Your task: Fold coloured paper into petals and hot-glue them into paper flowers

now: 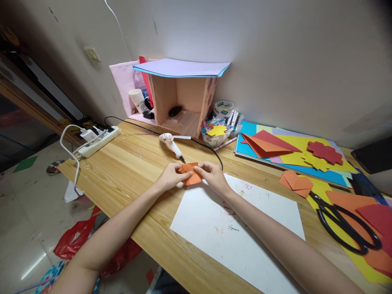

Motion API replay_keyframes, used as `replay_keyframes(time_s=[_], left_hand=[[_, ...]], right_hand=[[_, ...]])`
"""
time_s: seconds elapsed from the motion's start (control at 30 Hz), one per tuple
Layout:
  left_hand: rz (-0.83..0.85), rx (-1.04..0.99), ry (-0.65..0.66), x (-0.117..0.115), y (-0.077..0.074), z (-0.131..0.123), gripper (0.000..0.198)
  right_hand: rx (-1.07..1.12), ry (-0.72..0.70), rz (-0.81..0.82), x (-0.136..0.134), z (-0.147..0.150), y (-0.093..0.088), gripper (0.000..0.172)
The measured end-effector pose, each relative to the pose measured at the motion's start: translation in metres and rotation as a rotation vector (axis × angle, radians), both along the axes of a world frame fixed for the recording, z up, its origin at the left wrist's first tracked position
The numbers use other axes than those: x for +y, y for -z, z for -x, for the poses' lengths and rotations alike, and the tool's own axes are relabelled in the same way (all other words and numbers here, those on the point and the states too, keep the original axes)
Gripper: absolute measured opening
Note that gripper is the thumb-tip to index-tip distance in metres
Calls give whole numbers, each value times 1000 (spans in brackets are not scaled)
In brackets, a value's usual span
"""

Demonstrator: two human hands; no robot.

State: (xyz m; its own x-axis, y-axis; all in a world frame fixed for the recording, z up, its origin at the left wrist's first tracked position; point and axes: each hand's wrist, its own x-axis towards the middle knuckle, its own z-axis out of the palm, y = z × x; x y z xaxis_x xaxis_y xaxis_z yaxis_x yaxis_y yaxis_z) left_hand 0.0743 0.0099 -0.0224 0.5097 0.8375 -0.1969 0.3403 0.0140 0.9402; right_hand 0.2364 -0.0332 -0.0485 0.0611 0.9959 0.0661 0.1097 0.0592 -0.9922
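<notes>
Between my two hands is a small piece of folded orange paper (193, 178), held just above the wooden table near the far left corner of a white sheet (245, 237). My left hand (172, 176) pinches its left side, thumb on top. On the right side, my right hand (212, 175) grips it between thumb and fingers. Just beyond the paper lies a white glue gun (170, 145) with its black cord toward me. A folded orange paper heart (295, 183) rests to the right, beside black-handled scissors (343, 220).
A cardboard box (190, 94) with a lilac paper roof stands against the wall. Right of it are a tub of paper scraps (214, 136), markers (234, 118) and stacked coloured paper (260, 163). A white power strip (99, 142) sits at the table's left edge, with cables.
</notes>
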Motion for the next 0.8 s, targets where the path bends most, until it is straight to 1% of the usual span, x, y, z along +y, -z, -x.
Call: replay_keyframes(time_s=[0.13, 0.23, 0.33, 0.43, 0.5, 0.63, 0.8], left_hand=[[22, -17, -14, 1, 2, -1, 33], [51, -94, -43, 3, 6, -1, 36], [77, -176, -76, 5, 8, -1, 39], [50, -187, -130, 6, 7, -1, 37], [28, -171, -154, 6, 6, 0, 36], [-11, -145, -153, 6, 6, 1, 35], [41, -139, -116, 2, 3, -1, 41]], right_hand=[[-24, 10, 0, 0, -2, 2, 31], [-20, 31, -7, 1, -2, 3, 32], [46, 7, 4, 2, -1, 2, 31], [89, -23, 11, 1, 0, 0, 30], [63, -35, 3, 0, 1, -1, 27], [-46, -30, -2, 0, 1, 0, 24], [-45, -22, 10, -1, 2, -2, 25]])
